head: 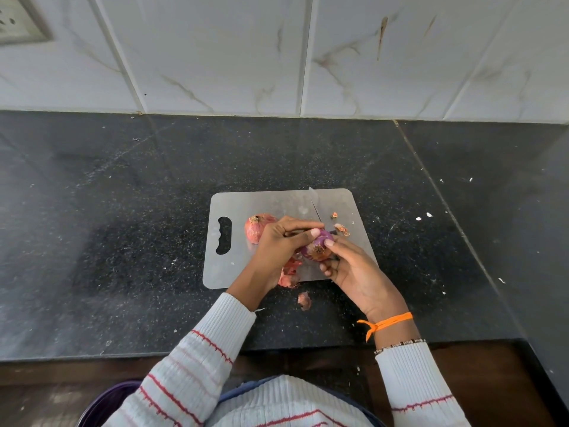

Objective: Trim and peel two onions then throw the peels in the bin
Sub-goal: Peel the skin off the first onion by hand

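Head view: hands over grey rectangular cutting board [234, 272] on black speckled granite counter [123, 211]. Left hand [277, 245] and right hand [354, 272] together grip half-peeled purple onion [317, 246] just above board, root end still on. Second, papery-skinned red onion [257, 228] lies untouched behind left hand. Loose reddish peels [289, 274] at board's near edge, one scrap [304, 300] on counter. Knife blade [314, 208] lies behind hands. Purple bin rim [104, 402] seemingly below counter; binning not begun.
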Demonstrator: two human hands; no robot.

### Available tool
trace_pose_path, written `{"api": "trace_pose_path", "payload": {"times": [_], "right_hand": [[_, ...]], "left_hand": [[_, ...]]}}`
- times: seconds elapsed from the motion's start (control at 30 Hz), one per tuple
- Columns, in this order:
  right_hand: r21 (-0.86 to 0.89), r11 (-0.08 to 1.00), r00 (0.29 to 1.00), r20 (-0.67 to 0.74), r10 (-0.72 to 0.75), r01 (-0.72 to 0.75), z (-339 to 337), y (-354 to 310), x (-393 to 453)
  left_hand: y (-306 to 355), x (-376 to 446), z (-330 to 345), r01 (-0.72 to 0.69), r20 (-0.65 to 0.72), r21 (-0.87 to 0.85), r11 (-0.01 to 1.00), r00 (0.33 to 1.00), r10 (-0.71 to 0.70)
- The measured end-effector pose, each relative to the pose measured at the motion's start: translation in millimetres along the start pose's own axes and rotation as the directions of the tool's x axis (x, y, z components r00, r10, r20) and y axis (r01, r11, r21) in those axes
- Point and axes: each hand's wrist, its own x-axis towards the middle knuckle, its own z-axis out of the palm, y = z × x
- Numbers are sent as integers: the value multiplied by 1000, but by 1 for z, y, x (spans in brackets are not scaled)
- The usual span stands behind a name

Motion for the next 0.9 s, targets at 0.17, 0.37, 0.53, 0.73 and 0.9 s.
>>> {"api": "trace_pose_path", "payload": {"times": [0.17,0.37,0.53,0.73,0.9], "right_hand": [[-66,998,1000,18,-6,7,4,4,-1],[-25,1000,1000,25,-1,2,3,2,1],[163,986,999,-6,36,-34,5,2,3],[273,959,996,-31,83,-71,6,2,4],[294,956,998,-61,16,3,4,2,10]], "left_hand": [[-3,5,-1,31,-156,18,999,987,-28],[-4,4,0,-13,-237,38,999,971,21],[-6,4,1,-33,-238,157,987,969,70],[-3,4,3,-31,-213,191,981,974,72],[5,-1,5,-23,-87,-8,1000,996,22]]}}
